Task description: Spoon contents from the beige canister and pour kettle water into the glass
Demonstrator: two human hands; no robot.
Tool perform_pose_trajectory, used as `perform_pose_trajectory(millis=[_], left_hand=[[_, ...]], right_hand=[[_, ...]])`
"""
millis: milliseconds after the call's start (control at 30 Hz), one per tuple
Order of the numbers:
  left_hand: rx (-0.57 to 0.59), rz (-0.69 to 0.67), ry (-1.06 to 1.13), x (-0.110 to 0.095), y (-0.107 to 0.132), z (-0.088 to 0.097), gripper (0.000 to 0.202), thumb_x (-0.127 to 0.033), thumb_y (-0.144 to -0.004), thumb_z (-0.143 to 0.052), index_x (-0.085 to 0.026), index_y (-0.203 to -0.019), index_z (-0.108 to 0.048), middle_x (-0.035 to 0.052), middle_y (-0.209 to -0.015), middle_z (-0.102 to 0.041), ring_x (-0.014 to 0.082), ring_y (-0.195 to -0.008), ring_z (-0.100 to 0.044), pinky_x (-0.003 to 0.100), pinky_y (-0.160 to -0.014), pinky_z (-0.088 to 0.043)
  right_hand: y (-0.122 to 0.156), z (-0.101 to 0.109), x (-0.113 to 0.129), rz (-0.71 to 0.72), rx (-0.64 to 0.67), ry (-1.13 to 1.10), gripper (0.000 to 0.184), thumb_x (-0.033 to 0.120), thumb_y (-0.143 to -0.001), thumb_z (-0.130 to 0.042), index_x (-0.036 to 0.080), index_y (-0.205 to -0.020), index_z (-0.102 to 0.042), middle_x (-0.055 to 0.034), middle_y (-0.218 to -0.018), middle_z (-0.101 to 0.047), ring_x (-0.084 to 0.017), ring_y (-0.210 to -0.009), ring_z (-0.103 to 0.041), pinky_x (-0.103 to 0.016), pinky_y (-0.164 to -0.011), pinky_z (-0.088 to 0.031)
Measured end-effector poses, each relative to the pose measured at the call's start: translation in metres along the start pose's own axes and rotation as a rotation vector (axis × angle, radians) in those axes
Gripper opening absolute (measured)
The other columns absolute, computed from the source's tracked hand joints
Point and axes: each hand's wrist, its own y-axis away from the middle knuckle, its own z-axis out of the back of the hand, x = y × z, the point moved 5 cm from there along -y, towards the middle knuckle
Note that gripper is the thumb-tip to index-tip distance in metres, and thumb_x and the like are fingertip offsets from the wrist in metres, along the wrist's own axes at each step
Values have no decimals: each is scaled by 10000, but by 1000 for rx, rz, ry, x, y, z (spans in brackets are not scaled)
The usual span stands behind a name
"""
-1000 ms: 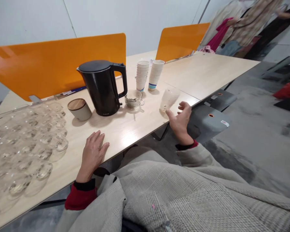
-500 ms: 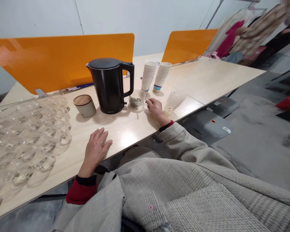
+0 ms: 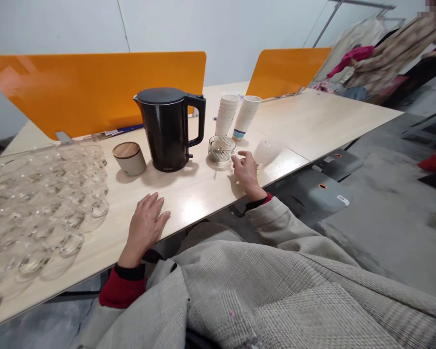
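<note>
A ribbed clear glass cup point(image 3: 221, 149) stands upright on the table, with small dark bits inside. My right hand point(image 3: 246, 170) is at the cup's handle side, its thumb and forefinger parted; the fingertips are at or very near the handle. My left hand point(image 3: 145, 225) lies flat at the table's front edge with its fingers spread, holding nothing. Left of the cup stands a black electric kettle point(image 3: 167, 133), its handle facing right. A grey canister point(image 3: 132, 165) with a wooden lid sits left of the kettle.
Many clear glasses point(image 3: 58, 203) crowd the table's left side. Two stacks of paper cups point(image 3: 225, 116) stand behind the glass cup. A blurred translucent item point(image 3: 269, 151) is right of my right hand. Orange dividers point(image 3: 105, 92) stand behind. A person point(image 3: 388, 63) is at the far right.
The glass cup has moved a little to the right along the tabletop. My right hand went with it, and its fingers have loosened from their pinch on the handle. My left hand stays put.
</note>
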Motion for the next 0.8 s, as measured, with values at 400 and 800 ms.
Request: perform_pose_trajectory(millis=[400,800], left_hand=[[11,-1,-9,-2,0,0,422,-442,-1036,-584,-197,-1348,-728,156,-1558,-662,385,-1486,-551,617,-1250,-498],[22,-12,-30,-3,2,0,416,-420,-1043,-596,-182,-1358,-725,152,-1560,-659,381,-1508,-536,562,-1262,-495]], right_hand=[[72,-98,137,852,547,177,285,236,-1064,-557,206,-1273,-748,-130,-1467,-719,-302,-1373,-663,-511,-1180,-540],[61,-181,139,1141,766,456,526,83,-1072,-426,311,-1501,-628,31,-1716,-527,-168,-1702,-283,-546,-1450,-89]])
